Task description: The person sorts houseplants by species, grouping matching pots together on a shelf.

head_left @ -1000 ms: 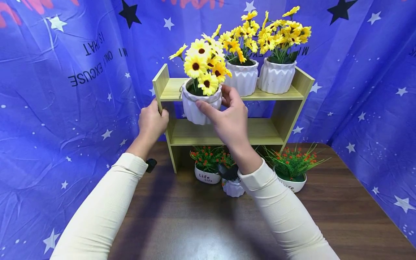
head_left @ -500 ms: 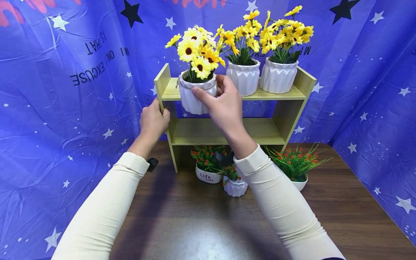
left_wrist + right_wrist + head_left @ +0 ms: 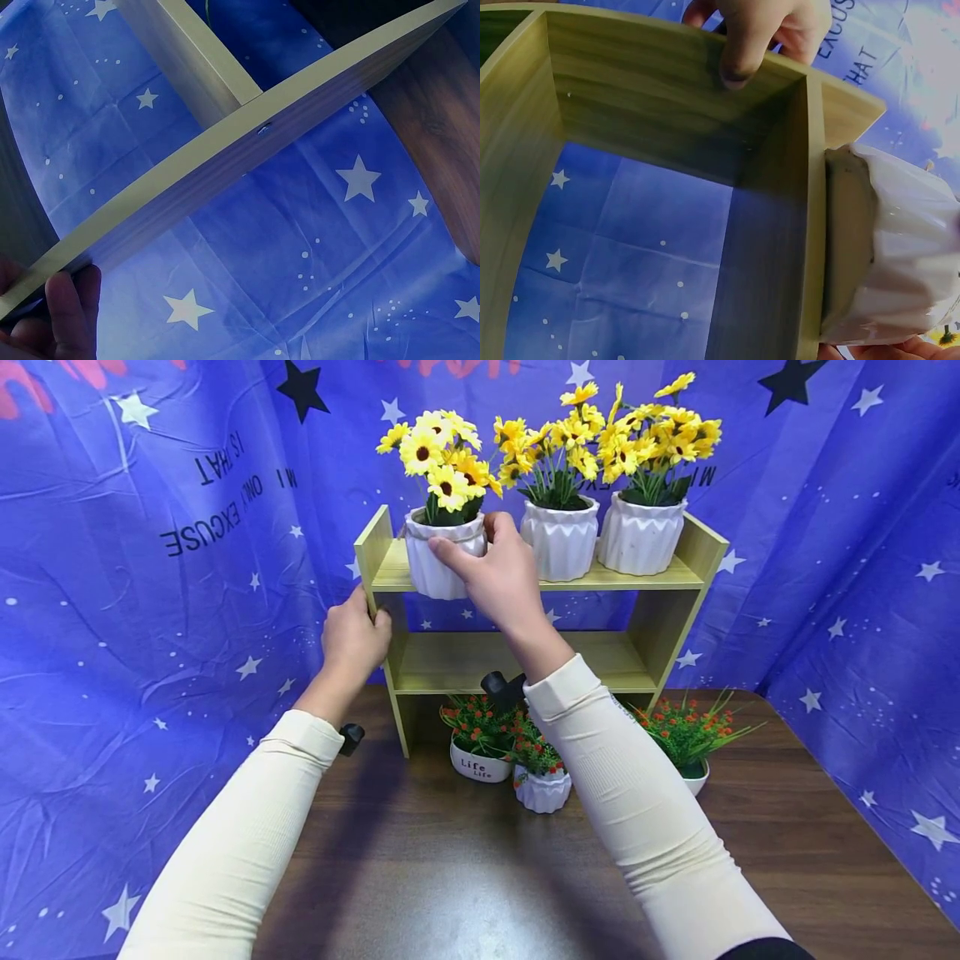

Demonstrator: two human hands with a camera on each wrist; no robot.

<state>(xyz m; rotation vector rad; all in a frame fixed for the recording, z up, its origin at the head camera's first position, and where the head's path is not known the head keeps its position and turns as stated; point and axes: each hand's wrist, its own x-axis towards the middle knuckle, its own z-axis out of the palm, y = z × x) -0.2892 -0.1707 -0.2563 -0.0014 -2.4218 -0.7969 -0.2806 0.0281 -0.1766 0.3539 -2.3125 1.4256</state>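
Observation:
My right hand (image 3: 508, 575) grips a white fluted flowerpot (image 3: 433, 564) by its right side, thumb across the front near the rim. Yellow daisy-like flowers (image 3: 438, 460) rise from the pot. It stands upright at the left end of the top board of a light wooden shelf (image 3: 525, 660). In the right wrist view the pot's base (image 3: 851, 240) is right at the board's front edge. My left hand (image 3: 352, 631) holds the shelf's left side panel (image 3: 187, 161) below the top board, thumb on the inner side.
Two more white pots of yellow flowers, a middle one (image 3: 561, 543) and a right one (image 3: 642, 535), stand on the top board. Below, on the dark wooden table (image 3: 420, 860), are red-flowered plants in a left oval pot (image 3: 480, 767), a fluted pot (image 3: 542, 792) and a right pot (image 3: 697, 777).
My right hand has raised the flowerpot and carried it left and back, from in front of the shelf to the top board's left end. The left hand has kept its hold.

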